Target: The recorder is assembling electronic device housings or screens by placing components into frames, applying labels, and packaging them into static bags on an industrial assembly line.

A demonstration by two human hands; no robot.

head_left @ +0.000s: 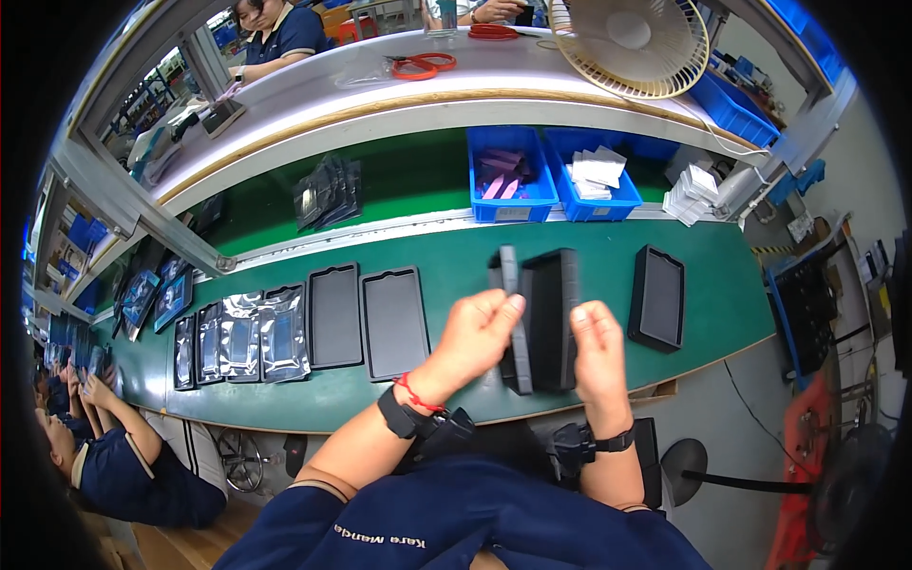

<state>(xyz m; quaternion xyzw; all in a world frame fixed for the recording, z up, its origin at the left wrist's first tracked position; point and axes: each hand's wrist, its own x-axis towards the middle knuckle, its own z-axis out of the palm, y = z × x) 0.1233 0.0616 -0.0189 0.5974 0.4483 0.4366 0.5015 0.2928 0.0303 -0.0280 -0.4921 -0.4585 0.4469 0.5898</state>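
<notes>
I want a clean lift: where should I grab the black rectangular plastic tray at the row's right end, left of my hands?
Probably grip the black rectangular plastic tray by its raised right rim, coming from the right: that side borders green tabletop, while its left lies close beside another black rectangular tray.

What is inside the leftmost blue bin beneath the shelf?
The blue bin holds loosely heaped pink and purple pieces. Whatever lies beneath those pieces is covered, so I cannot tell how deep the heap goes.
</notes>
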